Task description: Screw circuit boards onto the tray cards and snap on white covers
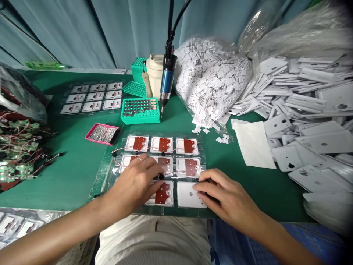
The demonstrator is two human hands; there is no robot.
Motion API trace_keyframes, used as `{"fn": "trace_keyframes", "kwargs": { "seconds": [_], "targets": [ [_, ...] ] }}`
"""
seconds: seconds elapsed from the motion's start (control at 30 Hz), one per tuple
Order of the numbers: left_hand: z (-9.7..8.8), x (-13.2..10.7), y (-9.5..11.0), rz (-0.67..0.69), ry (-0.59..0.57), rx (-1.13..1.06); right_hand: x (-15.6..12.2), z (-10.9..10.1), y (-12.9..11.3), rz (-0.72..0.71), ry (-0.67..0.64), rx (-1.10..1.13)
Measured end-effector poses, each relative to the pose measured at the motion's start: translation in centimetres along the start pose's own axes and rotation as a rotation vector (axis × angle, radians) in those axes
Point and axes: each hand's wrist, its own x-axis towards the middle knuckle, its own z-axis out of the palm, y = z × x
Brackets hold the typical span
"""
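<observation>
A clear plastic tray (pixel 202 158) holds rows of white cases, most with a brown circuit board (pixel 164 193) inside and thin red wires. My left hand (pixel 139 180) reaches over the tray's middle, its fingertips closed about a small round black part (pixel 161 177) on the wires. That hand partly hides the boards under it. At the tray's near right corner, a plain white plastic cover (pixel 187 195) with a small grey round mark lies in its slot. My right hand (pixel 217 189) grips the right end of this cover, fingers bent over its edges.
An electric screwdriver (pixel 167 79) hangs above a green rack (pixel 140 117) of round metal pieces. A pink box (pixel 95 140) holds tiny screws. Bagged white chips (pixel 213 77) and piled white covers (pixel 311 143) fill the right; wired circuit boards (pixel 19 147) lie left.
</observation>
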Motion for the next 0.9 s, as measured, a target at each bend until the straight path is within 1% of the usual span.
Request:
{"fn": "trace_keyframes", "kwargs": {
  "seconds": [0.1, 0.17, 0.23, 0.3, 0.33, 0.4, 0.43, 0.53, 0.63, 0.7, 0.8, 0.87, 0.9],
  "targets": [
    [0.4, -0.2, -0.2, 0.092, 0.019, 0.078, -0.1, 0.0, 0.4, -0.010, 0.010, 0.045],
    [0.6, -0.2, -0.3, 0.165, 0.034, 0.110, 0.1, -1.0, 1.6, 0.042, 0.058, 0.021],
    [0.6, -0.1, -0.5, 0.199, 0.051, 0.125, 0.3, -2.7, 3.9, 0.231, 0.101, -0.167],
    [0.7, 0.0, -0.8, 0.182, 0.047, 0.105, 0.5, -4.6, 6.5, 0.525, 0.096, -0.482],
    [0.7, 0.2, -0.9, 0.158, 0.032, 0.084, 0.5, -5.4, 7.9, 0.629, 0.099, -0.583],
    [0.8, 0.5, -1.0, 0.111, 0.005, 0.038, 0.5, -6.6, 10.1, 0.761, 0.100, -0.695],
    [0.8, 0.8, -0.9, 0.094, -0.007, 0.017, 0.5, -6.8, 10.9, 0.789, 0.105, -0.709],
    [0.7, 1.9, -0.3, 0.082, -0.019, -0.018, 0.3, -6.7, 12.3, 0.827, 0.111, -0.723],
    [0.4, 3.5, 0.5, 0.114, -0.029, -0.028, 0.4, -6.7, 12.5, 0.820, 0.146, -0.684],
    [0.2, 4.7, 0.8, 0.163, -0.017, 0.000, 0.9, -7.6, 12.1, 0.795, 0.188, -0.647],
    [0.1, 6.2, 1.2, 0.238, -0.004, 0.075, 2.6, -9.6, 11.0, 0.745, 0.235, -0.603],
    [0.1, 6.8, 1.4, 0.261, -0.024, 0.098, 4.0, -10.9, 10.6, 0.736, 0.219, -0.582],
    [0.2, 6.9, 1.5, 0.258, -0.027, 0.097, 4.7, -11.3, 10.6, 0.744, 0.187, -0.571]
  ]
}}
